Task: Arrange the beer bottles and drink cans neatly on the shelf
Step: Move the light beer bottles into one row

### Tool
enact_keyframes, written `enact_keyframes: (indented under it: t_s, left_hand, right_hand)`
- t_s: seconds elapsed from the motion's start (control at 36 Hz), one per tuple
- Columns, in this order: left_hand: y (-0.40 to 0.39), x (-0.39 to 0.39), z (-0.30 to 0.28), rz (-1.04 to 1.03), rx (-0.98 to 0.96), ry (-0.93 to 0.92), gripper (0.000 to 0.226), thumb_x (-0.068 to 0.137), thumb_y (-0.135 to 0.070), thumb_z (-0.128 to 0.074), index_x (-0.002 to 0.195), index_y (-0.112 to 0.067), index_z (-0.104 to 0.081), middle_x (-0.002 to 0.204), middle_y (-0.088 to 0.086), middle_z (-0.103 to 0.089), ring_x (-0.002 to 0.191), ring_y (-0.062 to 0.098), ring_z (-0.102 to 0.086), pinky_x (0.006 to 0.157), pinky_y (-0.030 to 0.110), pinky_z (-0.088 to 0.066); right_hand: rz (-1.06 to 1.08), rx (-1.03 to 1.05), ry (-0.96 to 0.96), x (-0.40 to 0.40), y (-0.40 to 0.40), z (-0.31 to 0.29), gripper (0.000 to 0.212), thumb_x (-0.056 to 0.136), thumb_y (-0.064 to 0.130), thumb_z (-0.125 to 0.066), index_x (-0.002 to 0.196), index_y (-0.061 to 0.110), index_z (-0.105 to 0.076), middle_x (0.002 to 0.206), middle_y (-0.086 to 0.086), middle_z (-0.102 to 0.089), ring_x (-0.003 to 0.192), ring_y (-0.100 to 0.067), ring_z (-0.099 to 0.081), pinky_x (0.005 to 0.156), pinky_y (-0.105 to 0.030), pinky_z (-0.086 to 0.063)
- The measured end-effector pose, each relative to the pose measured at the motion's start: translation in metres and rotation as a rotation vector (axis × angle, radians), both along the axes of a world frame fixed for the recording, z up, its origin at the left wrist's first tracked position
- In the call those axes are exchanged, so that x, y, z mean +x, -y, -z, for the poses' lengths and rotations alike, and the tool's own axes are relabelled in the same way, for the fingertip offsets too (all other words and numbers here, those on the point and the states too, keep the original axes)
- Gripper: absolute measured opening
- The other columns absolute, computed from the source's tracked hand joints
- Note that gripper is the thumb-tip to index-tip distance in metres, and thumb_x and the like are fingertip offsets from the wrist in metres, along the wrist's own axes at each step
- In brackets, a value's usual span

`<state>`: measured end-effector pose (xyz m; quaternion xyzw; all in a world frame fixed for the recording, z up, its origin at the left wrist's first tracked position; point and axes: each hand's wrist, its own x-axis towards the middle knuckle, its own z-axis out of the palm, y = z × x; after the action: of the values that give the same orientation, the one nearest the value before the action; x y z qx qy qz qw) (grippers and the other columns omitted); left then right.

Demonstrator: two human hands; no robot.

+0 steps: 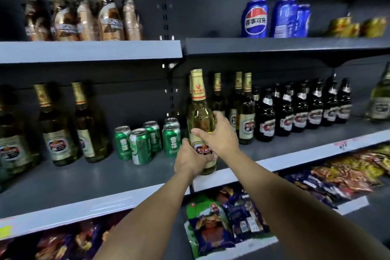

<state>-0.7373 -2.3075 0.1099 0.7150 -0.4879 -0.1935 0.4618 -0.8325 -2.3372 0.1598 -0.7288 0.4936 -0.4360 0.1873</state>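
A clear beer bottle with a gold foil neck stands upright near the front of the middle shelf, at the join of two shelf sections. My left hand wraps its lower body from the left. My right hand grips its middle from the right. Green drink cans cluster just left of it. Similar gold-necked bottles stand behind it to the right, followed by a row of dark bottles. Two more gold-necked bottles stand further left.
The upper shelf holds brown plastic bottles on the left, blue cola cans and low gold tins on the right. Snack packets fill the lower shelf. A pale bottle stands at the far right.
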Motion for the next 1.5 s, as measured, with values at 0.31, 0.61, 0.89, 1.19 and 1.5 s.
enact_keyframes:
  t_s: [0.31, 0.61, 0.89, 1.19, 1.5]
  left_hand:
    - [0.101, -0.035, 0.016, 0.0, 0.001, 0.036, 0.088, 0.056, -0.045, -0.088, 0.124, -0.021, -0.039, 0.119, -0.001, -0.058, 0.11, 0.023, -0.058, 0.093, 0.042, -0.05]
    - [0.186, -0.042, 0.025, -0.062, 0.031, 0.02, 0.087, 0.056, -0.042, -0.089, 0.122, -0.014, -0.041, 0.119, 0.005, -0.058, 0.108, 0.026, -0.06, 0.09, 0.042, -0.051]
    - [0.196, -0.042, 0.029, -0.119, 0.044, 0.039, 0.075, 0.066, -0.034, -0.085, 0.12, -0.011, -0.038, 0.124, 0.007, -0.053, 0.114, 0.027, -0.056, 0.088, 0.04, -0.049]
    - [0.198, -0.039, 0.032, -0.087, 0.03, 0.12, 0.046, 0.072, -0.021, -0.078, 0.1, -0.018, -0.041, 0.108, 0.007, -0.061, 0.1, 0.027, -0.061, 0.081, 0.037, -0.049]
    - [0.201, -0.042, 0.032, -0.071, 0.042, 0.107, 0.056, 0.074, -0.026, -0.077, 0.119, -0.015, -0.045, 0.118, 0.007, -0.059, 0.108, 0.026, -0.059, 0.086, 0.034, -0.048]
  right_hand:
    - [0.064, -0.001, -0.058, -0.04, 0.091, 0.011, 0.073, 0.076, 0.058, -0.07, 0.134, 0.024, -0.042, 0.117, -0.001, -0.065, 0.11, -0.024, -0.06, 0.079, -0.034, -0.049]
    - [0.027, 0.045, -0.018, -0.04, 0.177, 0.021, 0.078, 0.076, 0.052, -0.074, 0.141, 0.024, -0.04, 0.111, 0.0, -0.068, 0.104, -0.021, -0.063, 0.078, -0.03, -0.05]
    - [-0.035, 0.072, 0.005, -0.036, 0.193, 0.032, 0.061, 0.078, 0.04, -0.076, 0.124, 0.017, -0.044, 0.106, 0.001, -0.066, 0.102, -0.022, -0.063, 0.082, -0.033, -0.05]
    - [0.013, 0.138, -0.142, -0.038, 0.191, 0.05, 0.069, 0.088, 0.04, -0.066, 0.141, 0.014, -0.031, 0.127, -0.006, -0.059, 0.117, -0.028, -0.056, 0.089, -0.038, -0.047]
    - [0.085, 0.132, -0.182, -0.04, 0.189, 0.052, 0.052, 0.091, 0.042, -0.061, 0.131, 0.014, -0.042, 0.118, -0.007, -0.064, 0.109, -0.028, -0.061, 0.078, -0.036, -0.047]
